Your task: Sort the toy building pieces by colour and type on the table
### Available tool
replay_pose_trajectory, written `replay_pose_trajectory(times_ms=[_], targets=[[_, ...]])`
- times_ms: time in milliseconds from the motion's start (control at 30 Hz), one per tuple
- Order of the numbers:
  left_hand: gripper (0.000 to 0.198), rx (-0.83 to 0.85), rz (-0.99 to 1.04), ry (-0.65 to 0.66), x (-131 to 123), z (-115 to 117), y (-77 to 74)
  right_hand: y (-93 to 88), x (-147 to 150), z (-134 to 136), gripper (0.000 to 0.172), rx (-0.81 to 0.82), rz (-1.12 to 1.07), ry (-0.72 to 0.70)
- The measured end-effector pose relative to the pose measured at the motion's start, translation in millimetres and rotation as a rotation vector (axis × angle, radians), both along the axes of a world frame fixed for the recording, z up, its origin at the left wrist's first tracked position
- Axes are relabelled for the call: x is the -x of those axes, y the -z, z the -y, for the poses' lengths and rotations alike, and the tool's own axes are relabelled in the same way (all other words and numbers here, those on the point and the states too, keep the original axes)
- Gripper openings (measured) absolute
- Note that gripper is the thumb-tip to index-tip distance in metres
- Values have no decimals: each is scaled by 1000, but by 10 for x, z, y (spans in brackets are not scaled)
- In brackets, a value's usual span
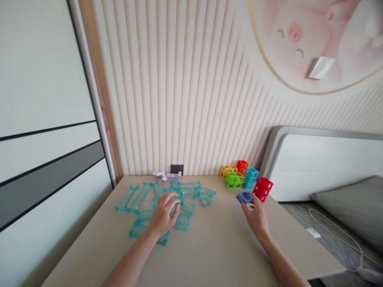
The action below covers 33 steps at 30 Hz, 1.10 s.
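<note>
My right hand (pixel 256 215) grips a small blue block (pixel 244 197) with a round opening, at the right side of the table. Just behind it stand a red block frame (pixel 263 189) and a light-blue one (pixel 250 178). Over the spread of clear teal track pieces (pixel 140 197) hovers my left hand (pixel 165 213), its fingers apart and curved, with nothing seen in them. A teal square piece with a round hole (pixel 182 222) lies close to its thumb. Some track pieces are partly hidden under the left hand and forearm.
Green (pixel 234 180), yellow (pixel 228 170) and orange (pixel 242 166) block frames stand at the table's back right. Lilac strips (pixel 167 175) lie by the wall beneath a black socket (pixel 177 169). A bed with a grey pillow (pixel 350 203) is to the right, a cabinet (pixel 48 159) to the left.
</note>
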<state>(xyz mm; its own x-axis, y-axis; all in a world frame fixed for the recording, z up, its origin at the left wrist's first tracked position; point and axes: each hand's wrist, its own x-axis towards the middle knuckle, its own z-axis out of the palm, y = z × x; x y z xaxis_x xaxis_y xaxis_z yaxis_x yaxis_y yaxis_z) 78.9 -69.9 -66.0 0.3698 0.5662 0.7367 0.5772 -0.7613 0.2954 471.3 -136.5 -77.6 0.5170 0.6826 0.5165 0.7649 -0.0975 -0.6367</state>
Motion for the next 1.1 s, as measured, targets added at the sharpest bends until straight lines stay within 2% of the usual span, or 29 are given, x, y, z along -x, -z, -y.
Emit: replay_pose_trajectory(times_ms=[33, 133, 300, 533, 867, 967, 1100], targets=[[16, 0, 0, 0, -5, 0, 4, 23, -191, 100, 63, 40, 27, 82], [17, -1, 1, 4, -11, -3, 13, 91, -647, 359, 64, 86, 117, 207], [18, 0, -7, 3, -10, -15, 32, 216, -1005, 499, 70, 167, -17, 289], [19, -2, -15, 2, 0, -16, 29, 331, -1028, 454, 68, 210, 23, 294], [19, -1, -23, 0, -7, -2, 8, 393, -1058, 458, 65, 221, 79, 278], [19, -2, -23, 9, -3, -9, 23, 376, -1057, 464, 68, 227, 78, 272], [18, 13, -41, 6, -1, -19, 41, 262, -927, 477, 76, 194, 90, 382]])
